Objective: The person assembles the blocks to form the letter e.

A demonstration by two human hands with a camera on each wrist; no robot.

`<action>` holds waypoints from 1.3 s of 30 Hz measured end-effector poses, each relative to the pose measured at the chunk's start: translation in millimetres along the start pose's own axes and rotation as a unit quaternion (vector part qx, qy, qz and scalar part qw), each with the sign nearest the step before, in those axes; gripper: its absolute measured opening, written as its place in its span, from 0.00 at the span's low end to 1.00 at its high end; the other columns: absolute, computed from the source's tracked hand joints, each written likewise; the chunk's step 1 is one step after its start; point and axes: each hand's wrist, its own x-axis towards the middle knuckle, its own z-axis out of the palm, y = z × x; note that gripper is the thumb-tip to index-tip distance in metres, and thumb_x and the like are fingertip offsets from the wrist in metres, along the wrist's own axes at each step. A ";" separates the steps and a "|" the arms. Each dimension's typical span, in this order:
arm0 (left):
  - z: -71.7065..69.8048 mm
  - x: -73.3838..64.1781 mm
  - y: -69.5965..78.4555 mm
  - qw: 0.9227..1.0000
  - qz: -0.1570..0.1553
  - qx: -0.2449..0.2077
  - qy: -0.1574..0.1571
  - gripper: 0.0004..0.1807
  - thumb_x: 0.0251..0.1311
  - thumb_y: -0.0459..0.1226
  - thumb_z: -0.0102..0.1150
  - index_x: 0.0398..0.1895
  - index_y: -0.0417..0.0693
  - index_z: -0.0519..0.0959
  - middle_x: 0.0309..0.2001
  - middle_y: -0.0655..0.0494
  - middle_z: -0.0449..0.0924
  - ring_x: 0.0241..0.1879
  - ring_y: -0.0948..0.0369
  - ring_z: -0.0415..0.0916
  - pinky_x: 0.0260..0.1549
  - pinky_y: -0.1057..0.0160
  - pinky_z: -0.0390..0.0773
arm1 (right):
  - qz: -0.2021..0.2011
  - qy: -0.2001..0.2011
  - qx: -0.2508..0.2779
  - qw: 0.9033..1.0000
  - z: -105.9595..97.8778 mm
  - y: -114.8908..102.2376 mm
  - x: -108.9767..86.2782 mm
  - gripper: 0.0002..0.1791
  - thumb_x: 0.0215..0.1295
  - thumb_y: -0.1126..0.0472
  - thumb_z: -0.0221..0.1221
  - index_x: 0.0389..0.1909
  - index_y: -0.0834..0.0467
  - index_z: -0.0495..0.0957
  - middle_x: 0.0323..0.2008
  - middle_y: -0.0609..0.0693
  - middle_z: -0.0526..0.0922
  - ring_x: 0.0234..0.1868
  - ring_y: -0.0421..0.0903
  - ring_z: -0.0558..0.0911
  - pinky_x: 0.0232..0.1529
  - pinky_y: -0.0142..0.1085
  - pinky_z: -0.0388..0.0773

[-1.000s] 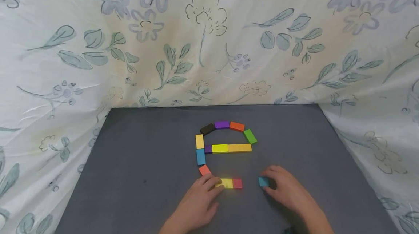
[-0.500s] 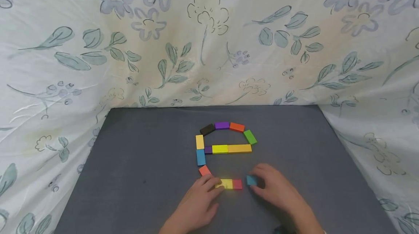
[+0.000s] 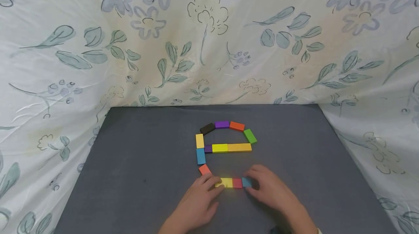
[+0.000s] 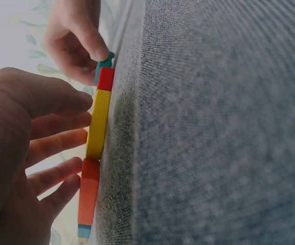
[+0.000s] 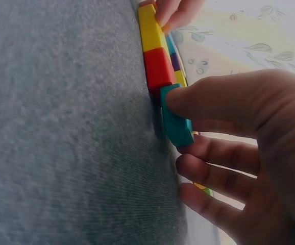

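Note:
My right hand (image 3: 273, 190) pinches a small blue block (image 3: 246, 182) between thumb and fingers. In the right wrist view that blue block (image 5: 175, 115) sits right at the end of a red block (image 5: 158, 69). The red block continues a yellow block (image 3: 227, 182) in the bottom row. My left hand (image 3: 198, 199) rests its fingertips on the yellow block's left end and by the salmon block (image 3: 204, 169). Those fingers are extended, loosely spread in the left wrist view, and partly cover the joint between these two blocks.
A curve of coloured blocks rises from the salmon one, through a blue block (image 3: 201, 157) and a black block (image 3: 207, 129), to a green block (image 3: 250, 136). A bar ending in an orange block (image 3: 239, 147) crosses it. Floral cloth (image 3: 209, 44) hangs behind the grey tabletop (image 3: 131, 175).
My right hand has slid the blue block leftward across the tabletop, up to the red block's right end. The left hand has stayed at the yellow block.

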 end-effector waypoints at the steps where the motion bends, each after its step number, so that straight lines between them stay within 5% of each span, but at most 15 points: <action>1: 0.0 -0.1 0.0 1.000 0.001 0.001 0.001 0.24 0.67 0.41 0.72 0.66 0.53 0.86 0.64 0.59 0.78 0.64 0.58 0.71 0.61 0.51 0.79 | 0.000 -0.001 0.000 1.000 0.5 -0.2 0.1 0.17 0.59 0.57 0.81 0.49 0.48 0.89 0.45 0.38 0.81 0.49 0.42 0.80 0.54 0.49 0.83; 25: -2.2 0.8 1.1 1.000 -0.005 0.000 -0.014 0.23 0.69 0.42 0.71 0.67 0.54 0.86 0.64 0.60 0.78 0.64 0.59 0.70 0.61 0.52 0.79 | -0.047 0.007 -0.015 0.999 7.5 -3.6 2.1 0.19 0.60 0.54 0.81 0.52 0.44 0.90 0.45 0.34 0.81 0.48 0.37 0.79 0.51 0.46 0.84; 39: 1.6 -0.6 0.2 1.000 -0.002 0.003 0.004 0.23 0.67 0.41 0.71 0.65 0.52 0.86 0.64 0.59 0.78 0.64 0.59 0.70 0.61 0.52 0.79 | -0.055 0.011 -0.022 0.998 11.6 -2.2 2.4 0.17 0.63 0.53 0.79 0.53 0.43 0.90 0.44 0.34 0.81 0.46 0.36 0.78 0.48 0.44 0.84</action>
